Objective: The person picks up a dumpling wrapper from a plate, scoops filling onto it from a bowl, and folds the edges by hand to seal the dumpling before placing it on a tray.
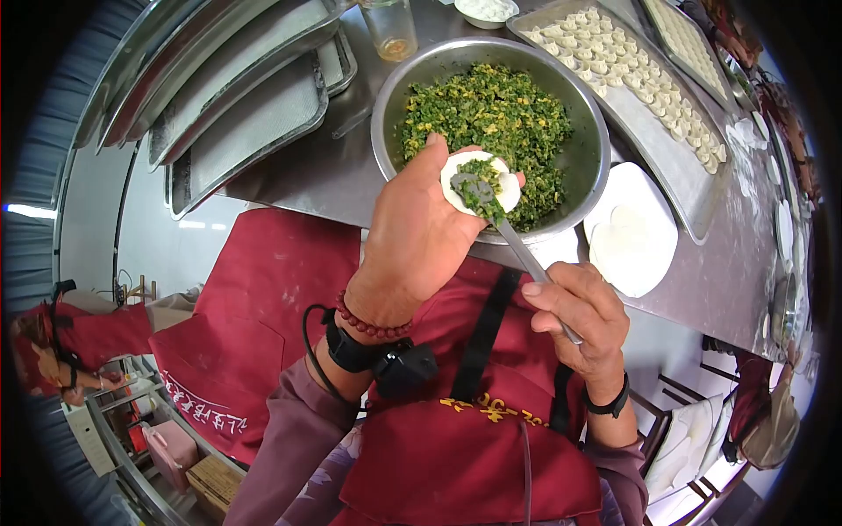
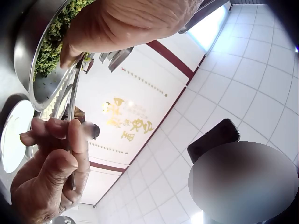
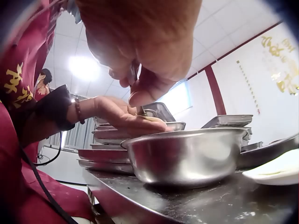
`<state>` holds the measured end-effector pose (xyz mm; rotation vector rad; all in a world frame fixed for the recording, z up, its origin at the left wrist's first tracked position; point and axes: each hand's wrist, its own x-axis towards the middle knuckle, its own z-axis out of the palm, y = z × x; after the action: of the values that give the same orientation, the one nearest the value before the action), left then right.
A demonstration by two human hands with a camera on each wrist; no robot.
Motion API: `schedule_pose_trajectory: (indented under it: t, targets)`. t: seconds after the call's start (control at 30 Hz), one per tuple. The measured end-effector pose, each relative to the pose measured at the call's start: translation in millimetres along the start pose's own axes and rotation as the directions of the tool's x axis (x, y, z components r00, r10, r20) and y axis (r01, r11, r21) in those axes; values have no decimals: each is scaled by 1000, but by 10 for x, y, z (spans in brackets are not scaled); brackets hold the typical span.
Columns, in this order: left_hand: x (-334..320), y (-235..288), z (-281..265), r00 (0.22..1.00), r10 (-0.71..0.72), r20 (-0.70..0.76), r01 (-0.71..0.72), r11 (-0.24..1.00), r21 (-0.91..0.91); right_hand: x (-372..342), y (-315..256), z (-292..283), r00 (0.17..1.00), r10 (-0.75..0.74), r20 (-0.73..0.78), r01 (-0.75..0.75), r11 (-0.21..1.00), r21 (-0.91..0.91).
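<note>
My left hand (image 1: 412, 223) is palm up over the near rim of a steel bowl (image 1: 382, 131). A round white dough wrapper (image 1: 451, 189) lies on its fingers, which look fairly straight in the right wrist view, and the thumb points up beside it. Green and yellow chopped filling (image 1: 481, 168) sits on the wrapper. My right hand (image 1: 583, 316) pinches the handle of a metal spatula (image 1: 524, 252) between thumb and fingers. Its end presses into the filling and is partly covered by it. More chopped filling (image 1: 491, 101) fills much of the bowl.
Right of the bowl, a white plate (image 1: 653, 197) holds pale wrappers (image 1: 624, 241). A metal tray (image 1: 675, 175) bears rows of folded dumplings (image 1: 605, 53). Stacked trays (image 1: 254, 114) stand at left; a clear cup (image 1: 388, 31) and a white bowl (image 1: 487, 13) are behind.
</note>
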<state>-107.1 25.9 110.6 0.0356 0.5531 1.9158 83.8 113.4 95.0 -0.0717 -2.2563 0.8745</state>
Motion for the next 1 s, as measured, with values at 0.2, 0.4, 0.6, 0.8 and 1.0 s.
schedule_pose_trajectory:
  t: [0.2,0.4,0.6,0.8,1.0]
  targets:
    - [10,-22,10,999,23,-25,-23,1000,6,-44,-33,-88,985,98,-140,-84,991,104]
    - [0,-42,5,998,29,-49,-29,1000,10,-5,20,-26,984,113,-135,-105,992,69]
    - [27,-54,-31,999,27,-40,-28,999,-18,-59,26,-43,991,83,-104,-77,995,63]
    - [19,-54,-16,999,26,-44,-25,999,22,13,39,-75,986,72,-150,-71,997,11]
    - [29,-60,-52,998,31,-59,-31,1000,5,-64,40,-13,993,86,-83,-83,996,39]
